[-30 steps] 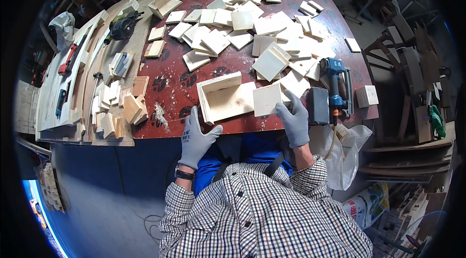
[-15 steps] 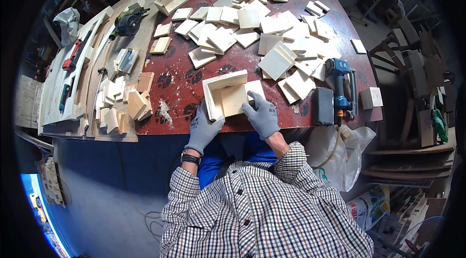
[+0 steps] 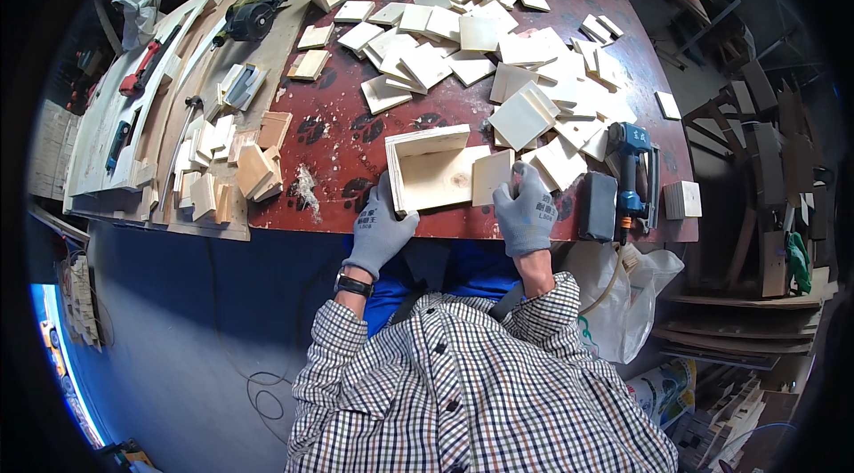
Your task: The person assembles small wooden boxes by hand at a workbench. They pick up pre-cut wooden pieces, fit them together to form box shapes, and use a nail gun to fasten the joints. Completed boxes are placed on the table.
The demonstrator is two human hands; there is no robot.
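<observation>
My left hand point(image 3: 382, 228), in a grey glove, grips the left end of an L-shaped wooden piece point(image 3: 433, 179) at the near table edge. An upright board stands along the far side of its flat board. My right hand point(image 3: 527, 213), gloved likewise, pinches a small square wooden board point(image 3: 493, 177) between thumb and fingers. This board is at the right end of the L-shaped piece; whether the two touch, I cannot tell. To the right of my right hand stand a dark grey block point(image 3: 598, 206) and a blue nail gun point(image 3: 632, 172) with a hose.
Many loose square boards point(image 3: 427, 65) lie heaped across the red table point(image 3: 342, 166). Wood offcuts point(image 3: 206, 148), a dark power tool point(image 3: 252, 17) and a red-handled tool point(image 3: 140, 72) sit at the left. A wooden block point(image 3: 682, 200) is at the right edge.
My right hand has moved right with the small square board, baring more of the L-shaped piece's flat board. My left hand keeps its grip. The whole view has shifted slightly.
</observation>
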